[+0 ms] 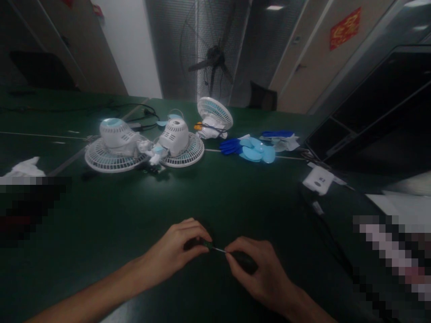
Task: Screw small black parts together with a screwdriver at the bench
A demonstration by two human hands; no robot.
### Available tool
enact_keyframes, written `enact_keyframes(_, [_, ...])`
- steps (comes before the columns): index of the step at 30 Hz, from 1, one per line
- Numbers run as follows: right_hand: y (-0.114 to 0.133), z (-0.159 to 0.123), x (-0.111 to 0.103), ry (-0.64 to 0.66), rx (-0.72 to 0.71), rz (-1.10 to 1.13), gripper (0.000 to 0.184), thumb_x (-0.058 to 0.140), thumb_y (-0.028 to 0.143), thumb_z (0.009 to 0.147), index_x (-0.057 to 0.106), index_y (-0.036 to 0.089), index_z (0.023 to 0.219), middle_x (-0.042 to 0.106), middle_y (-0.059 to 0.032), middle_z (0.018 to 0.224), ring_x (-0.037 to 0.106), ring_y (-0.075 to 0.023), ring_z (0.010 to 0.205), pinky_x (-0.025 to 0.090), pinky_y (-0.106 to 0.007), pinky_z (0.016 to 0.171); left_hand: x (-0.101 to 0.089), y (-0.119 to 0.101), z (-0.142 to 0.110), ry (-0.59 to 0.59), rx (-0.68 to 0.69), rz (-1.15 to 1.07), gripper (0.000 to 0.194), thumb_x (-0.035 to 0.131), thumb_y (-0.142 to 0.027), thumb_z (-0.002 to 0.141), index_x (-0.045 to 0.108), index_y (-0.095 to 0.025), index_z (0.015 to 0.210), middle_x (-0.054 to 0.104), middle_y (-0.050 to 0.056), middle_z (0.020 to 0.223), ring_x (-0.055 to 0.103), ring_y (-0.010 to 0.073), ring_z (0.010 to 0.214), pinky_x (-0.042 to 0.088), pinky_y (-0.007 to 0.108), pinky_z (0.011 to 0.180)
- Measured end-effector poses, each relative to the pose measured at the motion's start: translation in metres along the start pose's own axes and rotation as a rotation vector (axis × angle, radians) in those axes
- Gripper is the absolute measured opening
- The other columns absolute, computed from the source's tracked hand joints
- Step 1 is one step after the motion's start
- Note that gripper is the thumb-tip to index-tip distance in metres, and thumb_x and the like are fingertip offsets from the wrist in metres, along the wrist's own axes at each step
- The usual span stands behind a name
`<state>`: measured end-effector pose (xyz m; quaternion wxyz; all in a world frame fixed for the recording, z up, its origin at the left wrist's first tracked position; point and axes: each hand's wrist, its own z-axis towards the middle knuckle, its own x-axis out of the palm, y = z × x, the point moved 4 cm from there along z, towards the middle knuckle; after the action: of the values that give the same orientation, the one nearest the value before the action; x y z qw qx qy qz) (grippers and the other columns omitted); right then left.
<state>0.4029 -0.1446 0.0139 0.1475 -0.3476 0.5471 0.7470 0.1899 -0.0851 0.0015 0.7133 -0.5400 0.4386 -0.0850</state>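
Both hands meet low in the middle of the dark green table (215,197). My left hand (175,251) is closed round the dark handle of a small screwdriver (210,247). The thin metal shaft points right, where my right hand (256,269) pinches its tip; whether a screw or bit sits there I cannot make out. Farther back lie two white and light-blue small fans face down (116,146) (178,143). A third small fan (213,117) stands upright behind them.
Blue fan blades (251,150) and a blue piece lie right of the fans. A white adapter (318,180) with a dark cable sits at the right, white cloth (25,168) at the left. A large black floor fan (212,58) stands behind the table.
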Motion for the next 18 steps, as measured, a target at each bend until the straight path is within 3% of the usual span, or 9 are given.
enact_keyframes(10, [0.003, 0.006, 0.000, -0.021, 0.047, 0.063, 0.010, 0.063, 0.022, 0.097, 0.072, 0.024, 0.099, 0.076, -0.0002, 0.086, 0.073, -0.0171, 0.076, 0.051, -0.028, 0.071, -0.002, 0.000, 0.000, -0.011, -0.002, 0.031, 0.014, 0.069, -0.030, 0.098, 0.074, -0.023, 0.108, 0.066, 0.003, 0.093, 0.062, 0.0170, 0.089, 0.047, 0.028, 0.078])
enact_keyframes(18, [-0.007, 0.002, -0.007, -0.065, 0.127, 0.125, 0.011, 0.062, 0.026, 0.098, 0.073, 0.023, 0.098, 0.075, -0.0014, 0.087, 0.073, -0.0185, 0.078, 0.054, -0.030, 0.072, -0.004, 0.002, -0.003, -0.016, 0.049, 0.034, 0.017, 0.068, -0.031, 0.098, 0.074, -0.022, 0.110, 0.071, 0.005, 0.103, 0.066, 0.0182, 0.096, 0.052, 0.030, 0.085])
